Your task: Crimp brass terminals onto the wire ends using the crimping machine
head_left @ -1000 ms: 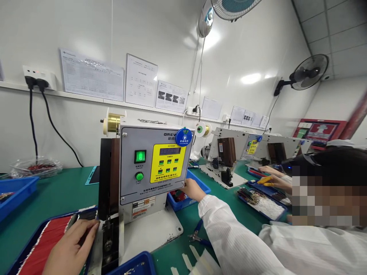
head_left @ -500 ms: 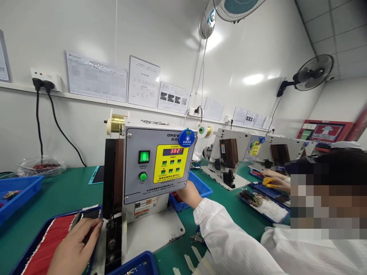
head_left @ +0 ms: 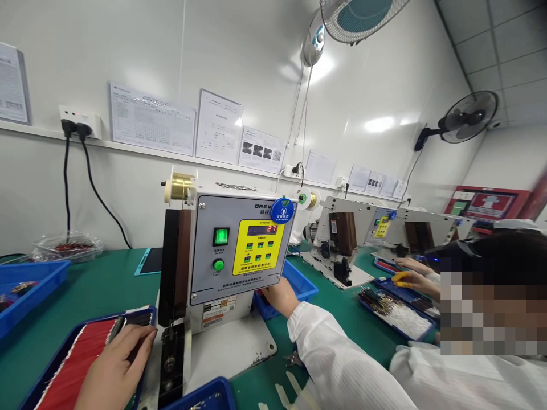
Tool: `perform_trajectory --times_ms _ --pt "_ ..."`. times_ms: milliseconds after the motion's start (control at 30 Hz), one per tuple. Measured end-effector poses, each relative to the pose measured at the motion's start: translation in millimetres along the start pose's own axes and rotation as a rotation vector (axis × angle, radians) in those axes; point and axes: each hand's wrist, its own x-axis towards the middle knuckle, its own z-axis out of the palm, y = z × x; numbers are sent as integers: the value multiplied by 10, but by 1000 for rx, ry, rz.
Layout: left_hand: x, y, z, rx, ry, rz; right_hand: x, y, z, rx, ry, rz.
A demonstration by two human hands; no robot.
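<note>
My left hand (head_left: 115, 367) is at the bottom left, next to the crimping head of a grey GREWIN-style wire crimping machine (head_left: 241, 245). Its fingers are closed on a bundle of dark-tipped wires (head_left: 128, 333), which leads towards the machine's lower jaw. Under that hand lies a blue tray (head_left: 85, 336) filled with long red wires. My right hand (head_left: 280, 297) reaches behind the machine's right edge, over a blue plastic bin (head_left: 299, 282). The machine hides its fingertips and whatever they touch.
A co-worker's hand in yellow finger cots (head_left: 404, 278) works over a blue tray of wires (head_left: 395, 310) on the right. Pliers (head_left: 293, 357) lie on the green bench. Further crimping machines (head_left: 346, 236) stand beyond, and blue bins (head_left: 29, 285) sit left.
The whole scene has shifted slightly right and down as my head turned. The machine's red display reading has changed. My right hand sits slightly lower behind the machine.
</note>
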Motion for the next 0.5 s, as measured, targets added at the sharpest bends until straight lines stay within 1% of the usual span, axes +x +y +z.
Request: perform_trajectory --times_ms 167,400,500 --pt "3 11 -4 -1 -5 10 11 -32 46 -14 -20 2" --pt "4 25 -13 -2 18 32 -44 -41 97 -33 -65 -8" --pt "1 31 -21 -4 26 32 -31 -41 90 -24 -67 -38"
